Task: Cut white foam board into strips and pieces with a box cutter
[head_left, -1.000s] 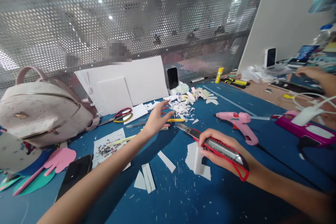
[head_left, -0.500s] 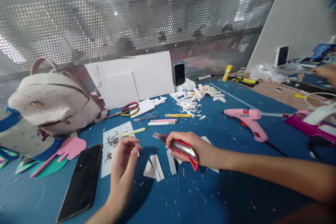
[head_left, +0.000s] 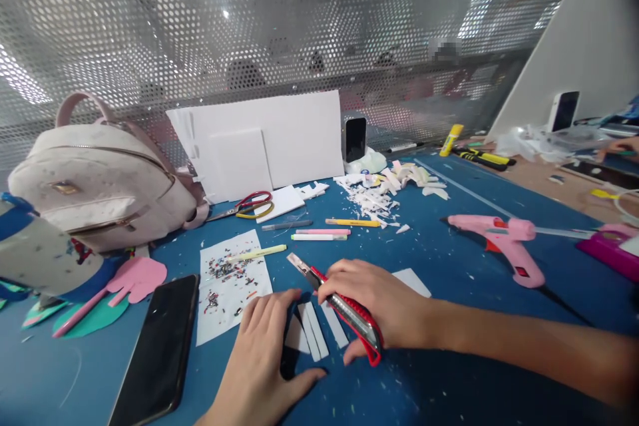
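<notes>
My left hand [head_left: 267, 353] is palm down with its thumb spread away from the fingers, beside several thin white foam board strips [head_left: 315, 333]; nothing shows in its grasp. A utility knife [head_left: 352, 311] with a red-edged metal body is held in my right hand [head_left: 382, 303], its blade out and angled to the upper left. The right thumb reaches down near the table to the right of a single white strip [head_left: 334, 325]. A larger white piece [head_left: 413, 281] is partly hidden behind the right hand.
A black phone [head_left: 160, 346] lies left of a paper sheet [head_left: 207, 326] scattered with small bits. Pens, scissors [head_left: 244, 205] and white scraps [head_left: 372, 196] lie behind. A pink glue gun [head_left: 504, 236] is at right, a backpack [head_left: 100, 180] at left. Another person's hand [head_left: 622, 146] shows far right.
My left hand has turned palm down, spread and moved right over the strips. My right hand has lowered with the knife, its thumb now apart. The view has shifted slightly.
</notes>
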Demonstrator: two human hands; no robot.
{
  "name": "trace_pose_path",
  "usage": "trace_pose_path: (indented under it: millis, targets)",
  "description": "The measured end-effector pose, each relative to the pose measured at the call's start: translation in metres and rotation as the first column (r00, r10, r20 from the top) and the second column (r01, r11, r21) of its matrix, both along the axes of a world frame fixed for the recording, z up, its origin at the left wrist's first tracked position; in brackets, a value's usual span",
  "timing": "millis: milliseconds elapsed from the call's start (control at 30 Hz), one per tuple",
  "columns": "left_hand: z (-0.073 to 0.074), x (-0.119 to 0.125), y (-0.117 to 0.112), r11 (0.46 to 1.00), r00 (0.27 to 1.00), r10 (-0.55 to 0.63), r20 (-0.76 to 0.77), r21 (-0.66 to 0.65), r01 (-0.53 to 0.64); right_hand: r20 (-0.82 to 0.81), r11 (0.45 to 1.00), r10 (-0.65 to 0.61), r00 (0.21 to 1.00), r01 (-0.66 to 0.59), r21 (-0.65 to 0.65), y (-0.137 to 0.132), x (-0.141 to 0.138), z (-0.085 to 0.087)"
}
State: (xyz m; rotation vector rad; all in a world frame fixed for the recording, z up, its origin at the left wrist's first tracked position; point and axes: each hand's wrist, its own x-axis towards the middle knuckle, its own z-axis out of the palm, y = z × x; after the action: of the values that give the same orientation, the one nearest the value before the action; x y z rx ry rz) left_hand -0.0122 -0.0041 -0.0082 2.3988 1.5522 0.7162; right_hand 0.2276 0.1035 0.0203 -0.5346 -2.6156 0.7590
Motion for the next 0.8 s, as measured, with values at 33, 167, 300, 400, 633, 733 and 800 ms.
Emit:
trace_pose_path:
  millis: [33, 167, 300, 400, 633, 733, 800]
  targets:
    - [0.0, 0.0, 0.0, 1.0, 1.0, 0.004, 0.003, -0.015, -0.004, 0.009, 1.0, 0.008, 1.0, -0.008, 0.006, 0.0, 0.0, -0.001]
    - [0.002, 0.003, 0.003, 0.997, 0.999, 0.013, 0.034, -0.071, -0.01, 0.029, 1.0, -0.006, 1.0, 0.006, -0.01, 0.0, -0.001, -0.005]
    - [0.004, 0.007, 0.006, 0.994, 0.999, 0.03, 0.027, -0.106, -0.027, -0.005, 1.0, -0.005, 1.0, 0.005, -0.028, -0.004, -0.003, -0.006]
    - [0.005, 0.008, 0.007, 0.994, 0.999, 0.032, 0.023, -0.107, -0.029, -0.019, 0.999, 0.0, 1.0, 0.0, -0.036, -0.006, -0.004, -0.007]
    - [0.005, 0.009, 0.006, 0.996, 1.0, 0.021, 0.012, -0.086, -0.02, -0.045, 0.999, -0.029, 0.999, 0.027, -0.04, -0.008, -0.005, -0.014]
    - [0.006, 0.01, 0.008, 0.997, 1.0, 0.015, 0.012, -0.08, -0.014, -0.034, 0.998, -0.039, 0.999, 0.038, -0.044, 0.0, -0.002, -0.003]
    - [0.007, 0.01, 0.008, 0.997, 1.0, 0.003, 0.013, -0.074, -0.002, 0.003, 0.999, -0.028, 1.0, 0.028, -0.044, 0.009, 0.004, 0.008]
